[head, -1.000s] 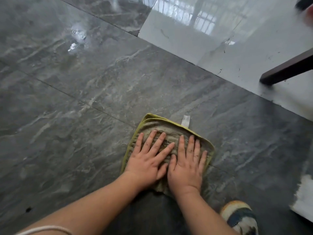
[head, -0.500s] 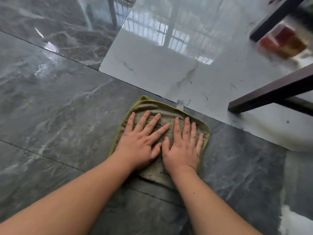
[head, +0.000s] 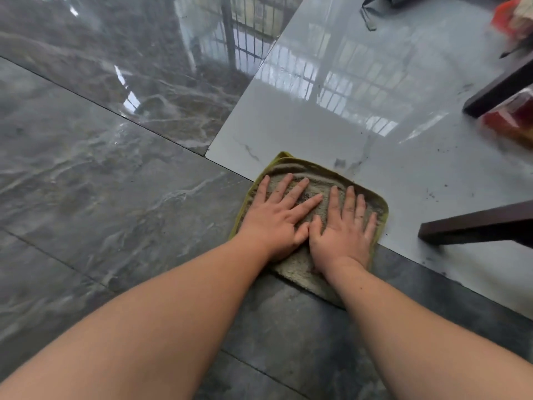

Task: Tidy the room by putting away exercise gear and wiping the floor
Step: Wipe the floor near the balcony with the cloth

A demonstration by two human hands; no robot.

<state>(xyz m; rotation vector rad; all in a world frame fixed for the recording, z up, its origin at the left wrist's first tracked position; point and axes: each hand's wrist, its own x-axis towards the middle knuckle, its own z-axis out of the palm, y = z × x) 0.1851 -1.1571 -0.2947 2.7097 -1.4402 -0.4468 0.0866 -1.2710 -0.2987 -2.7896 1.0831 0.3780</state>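
On the glossy floor [head: 115,174], a folded, nubbly terry cloth [head: 305,269] with an olive-green edge is lying across the seam between dark veined marble-look tiles and a pale grey tile [head: 331,119]. Both hands are pressing it flat, fingers straight and spread: the left hand [head: 277,217] and the right hand [head: 343,229] are sitting side by side, thumbs touching. Dark square furniture legs [head: 473,226] are standing on the pale tile to the right, near a blurred red-orange object [head: 513,122].
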